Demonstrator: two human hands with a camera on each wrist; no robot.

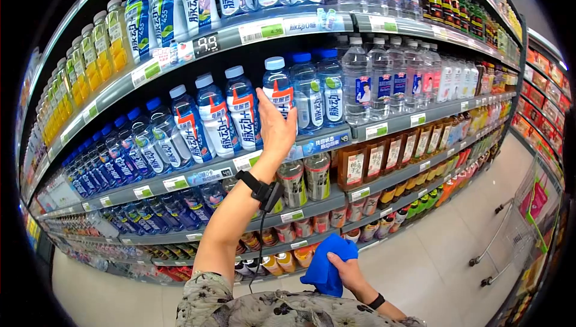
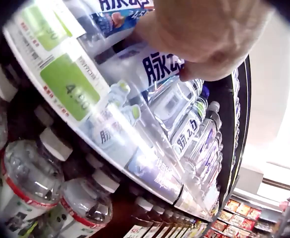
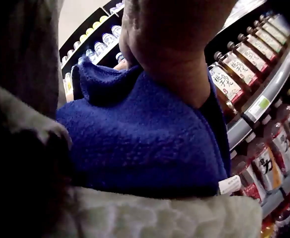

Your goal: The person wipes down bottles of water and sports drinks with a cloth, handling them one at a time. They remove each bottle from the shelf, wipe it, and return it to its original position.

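On the middle shelf, my left hand (image 1: 278, 128) has its fingers and thumb around a bottle (image 1: 277, 92) with a light blue cap and a red, white and blue label. The bottle stands upright at the shelf front. In the left wrist view the hand (image 2: 209, 37) covers the upper part of the bottle (image 2: 157, 67). Low near my body, my right hand (image 1: 349, 272) grips a folded blue cloth (image 1: 324, 267), thumb on top. The right wrist view shows the cloth (image 3: 145, 144) hanging below the hand (image 3: 169, 44); its fingertips are mostly hidden.
Similar bottles (image 1: 243, 105) stand close on the left, blue-capped bottles (image 1: 306, 93) on the right. A shelf edge with price tags (image 1: 258, 158) runs below. At the right a shopping cart (image 1: 510, 231) stands on the tiled floor (image 1: 414, 267).
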